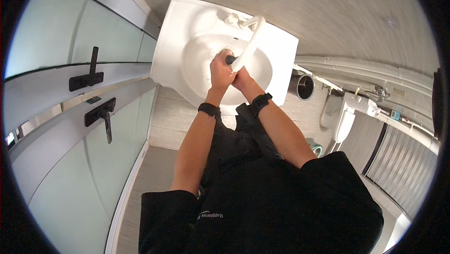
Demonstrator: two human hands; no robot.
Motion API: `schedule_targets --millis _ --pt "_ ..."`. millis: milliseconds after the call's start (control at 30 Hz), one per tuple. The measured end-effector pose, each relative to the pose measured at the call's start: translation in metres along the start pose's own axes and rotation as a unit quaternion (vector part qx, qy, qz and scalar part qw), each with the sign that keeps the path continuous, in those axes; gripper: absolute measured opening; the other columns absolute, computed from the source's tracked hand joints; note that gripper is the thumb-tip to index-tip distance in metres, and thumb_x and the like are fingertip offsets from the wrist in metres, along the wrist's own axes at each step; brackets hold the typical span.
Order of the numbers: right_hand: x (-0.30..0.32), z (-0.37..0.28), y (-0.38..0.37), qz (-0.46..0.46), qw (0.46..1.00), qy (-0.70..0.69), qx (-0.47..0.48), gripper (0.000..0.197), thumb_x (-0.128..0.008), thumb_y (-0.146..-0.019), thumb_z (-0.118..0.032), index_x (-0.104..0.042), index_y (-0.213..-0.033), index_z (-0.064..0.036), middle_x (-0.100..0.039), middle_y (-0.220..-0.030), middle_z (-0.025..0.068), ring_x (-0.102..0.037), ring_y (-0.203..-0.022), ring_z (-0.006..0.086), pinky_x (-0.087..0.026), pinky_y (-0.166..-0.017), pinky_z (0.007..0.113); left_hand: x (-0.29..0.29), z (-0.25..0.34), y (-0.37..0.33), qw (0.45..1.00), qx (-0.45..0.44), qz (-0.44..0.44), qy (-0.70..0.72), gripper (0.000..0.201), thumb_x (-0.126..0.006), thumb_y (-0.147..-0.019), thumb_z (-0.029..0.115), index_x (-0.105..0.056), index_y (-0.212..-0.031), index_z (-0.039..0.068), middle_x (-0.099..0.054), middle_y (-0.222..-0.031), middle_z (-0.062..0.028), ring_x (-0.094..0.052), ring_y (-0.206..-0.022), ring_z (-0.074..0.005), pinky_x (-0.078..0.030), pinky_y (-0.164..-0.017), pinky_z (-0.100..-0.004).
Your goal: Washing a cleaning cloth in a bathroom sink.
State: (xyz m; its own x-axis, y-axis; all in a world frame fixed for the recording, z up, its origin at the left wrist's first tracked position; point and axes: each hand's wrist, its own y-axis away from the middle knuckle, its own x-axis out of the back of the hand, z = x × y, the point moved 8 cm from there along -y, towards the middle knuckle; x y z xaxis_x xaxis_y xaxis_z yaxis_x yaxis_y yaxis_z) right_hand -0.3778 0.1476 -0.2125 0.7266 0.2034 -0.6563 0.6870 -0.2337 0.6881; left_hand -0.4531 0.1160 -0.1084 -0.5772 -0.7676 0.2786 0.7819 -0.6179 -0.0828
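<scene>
Firstly, head view, the only one: both hands are together over the bowl of the white sink [168, 52], just in front of the wearer. The left hand [221, 70] appears curled around a small dark thing [229, 60], one end of which shows at the top of the grip, beside the spout [253, 43]. Kind of thing: cannot tell; the rest is hidden by fingers and spout. The right hand [242, 79] lies against the left from the other side, partly under the spout tip; whether its fingers are clamped on the dark thing too, cannot tell. Judgement: the paired hold probably steadies a small item, one hand gripping and the other bracing. The position under the spout end, inside the bowl, would let anything wet fall into the sink and not on the floor [176, 115]. Running water is not clearly visible. Forearms reach in from below and converge, which keeps the hands at the wearer's midline. A black band [209, 109] sits on the left wrist, a black strap [259, 104] on the right, both clear of the bowl. Right of the sink, a dark cylinder [303, 86] stands near the wall, apparently out of the way of the feet.
</scene>
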Motion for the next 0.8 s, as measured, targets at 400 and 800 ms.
schedule_targets --millis 400,800 --pt "-0.033 -0.009 0.025 -0.264 0.956 0.022 -0.129 0.057 -0.038 -0.091 -0.050 -0.049 -0.122 -0.0044 -0.048 -0.127 0.0210 -0.045 -0.120 0.0386 -0.036 -0.100 0.054 0.013 0.074 0.020 0.964 -0.248 0.069 -0.068 0.033 -0.073 -0.070 0.017 -0.060 -0.096 0.003 -0.059 -0.082 -0.0147 -0.057 -0.086 -0.0325 -0.047 -0.072 -0.0399" --pt "0.060 -0.014 -0.007 0.244 0.938 0.188 0.159 0.043 -0.050 -0.088 -0.045 -0.059 -0.105 -0.0063 -0.065 -0.098 0.0101 -0.061 -0.085 0.0213 -0.048 -0.071 0.037 -0.016 -0.062 0.035 0.897 0.331 0.139 0.259 0.022 -0.069 -0.073 0.015 -0.060 -0.072 -0.005 -0.058 -0.066 -0.0080 -0.051 -0.056 -0.0180 -0.041 -0.054 -0.0329"
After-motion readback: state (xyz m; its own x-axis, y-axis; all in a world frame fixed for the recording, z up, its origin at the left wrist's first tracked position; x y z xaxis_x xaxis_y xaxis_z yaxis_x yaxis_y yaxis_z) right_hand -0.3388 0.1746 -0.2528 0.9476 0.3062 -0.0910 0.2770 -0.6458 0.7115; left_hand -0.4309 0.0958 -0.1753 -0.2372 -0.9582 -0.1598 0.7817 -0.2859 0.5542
